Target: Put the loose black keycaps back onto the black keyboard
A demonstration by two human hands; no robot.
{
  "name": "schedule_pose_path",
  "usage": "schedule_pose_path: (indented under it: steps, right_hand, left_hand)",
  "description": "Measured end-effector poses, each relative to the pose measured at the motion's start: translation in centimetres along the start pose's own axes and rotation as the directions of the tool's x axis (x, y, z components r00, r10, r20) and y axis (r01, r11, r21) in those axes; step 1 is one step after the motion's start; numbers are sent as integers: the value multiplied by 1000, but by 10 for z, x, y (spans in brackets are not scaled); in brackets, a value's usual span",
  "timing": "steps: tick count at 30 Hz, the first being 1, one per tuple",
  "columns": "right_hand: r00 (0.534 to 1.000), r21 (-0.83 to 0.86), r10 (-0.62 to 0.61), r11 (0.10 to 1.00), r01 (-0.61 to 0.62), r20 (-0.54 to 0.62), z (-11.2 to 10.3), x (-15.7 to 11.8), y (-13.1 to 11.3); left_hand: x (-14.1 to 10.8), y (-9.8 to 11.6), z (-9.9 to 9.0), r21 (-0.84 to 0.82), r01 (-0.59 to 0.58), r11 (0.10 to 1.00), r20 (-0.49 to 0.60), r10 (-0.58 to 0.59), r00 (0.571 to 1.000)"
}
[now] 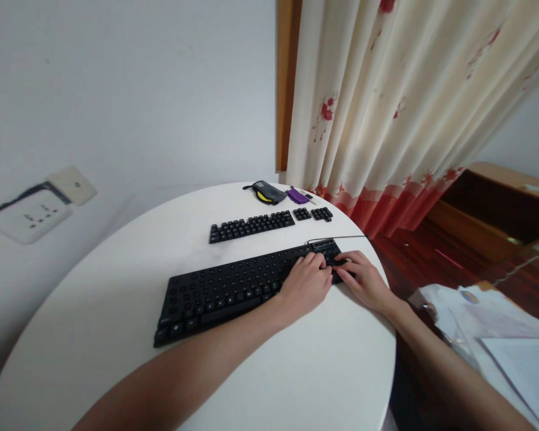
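A black keyboard (224, 290) lies slantwise on the white table. Its front rows carry keycaps, while bare key posts show over much of the back and left. My left hand (308, 278) rests over the right part of the keyboard with its fingers curled down; what lies under the fingertips is hidden. Close beside it, my right hand (362, 275) reaches in from the right, thumb and fingers bent together at the number pad. Anything between those fingertips is too small to make out. Loose black keycaps (251, 226) stand in rows behind the keyboard, with two smaller keycap groups (322, 214) to their right.
A grey pouch (269, 193) with a yellow edge and a purple item (297, 196) lie at the back of the round table (117, 287). The keyboard cable (341, 237) runs off the right edge. A curtain (363, 108) hangs behind; papers and bags (489, 323) are at right.
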State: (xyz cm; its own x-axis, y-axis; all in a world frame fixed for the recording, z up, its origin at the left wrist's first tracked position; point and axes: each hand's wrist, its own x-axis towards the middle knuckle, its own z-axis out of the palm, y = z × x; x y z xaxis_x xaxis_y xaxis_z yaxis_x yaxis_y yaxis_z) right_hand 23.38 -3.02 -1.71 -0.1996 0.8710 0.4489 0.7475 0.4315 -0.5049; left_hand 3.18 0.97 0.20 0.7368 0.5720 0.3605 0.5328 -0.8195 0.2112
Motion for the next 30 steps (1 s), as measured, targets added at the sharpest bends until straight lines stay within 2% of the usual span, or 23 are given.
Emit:
schedule_pose_path:
  steps: [3, 5, 8, 10, 14, 19, 23, 30]
  right_hand:
    - [997, 64, 56, 997, -52, -61, 1, 7, 3]
    - [973, 100, 152, 986, -136, -173, 1, 20, 11]
    - [901, 74, 299, 954, -291, -314, 0, 53, 32]
    - [893, -12, 302, 946, -324, -332, 0, 79, 48]
    - [920, -245, 318, 895, -371, -230, 4, 116, 70]
    - [959, -412, 256, 866, -282, -118, 12, 129, 83]
    - [978, -442, 200, 874, -202, -51, 13, 128, 93]
    - [995, -403, 88, 910, -96, -38, 9, 129, 108]
  left_hand:
    - [-2, 1, -1, 16, 2, 1000, -2, -2, 1000]
    - [-3, 2, -1, 38, 4, 999, -9, -4, 1000]
    - [-3, 5, -2, 65, 14, 998, -24, -12, 1000]
    - [-3, 6, -3, 72, 14, 997, -27, -12, 1000]
    - [-4, 6, -4, 78, 1, 997, -16, 1, 1000]
    - [-4, 4, -2, 76, -11, 997, -6, 12, 1000]
    - [-4, 4, -2, 81, -13, 997, 9, 12, 1000]
    - [-4, 6, -6, 105, -8, 994, 34, 5, 999]
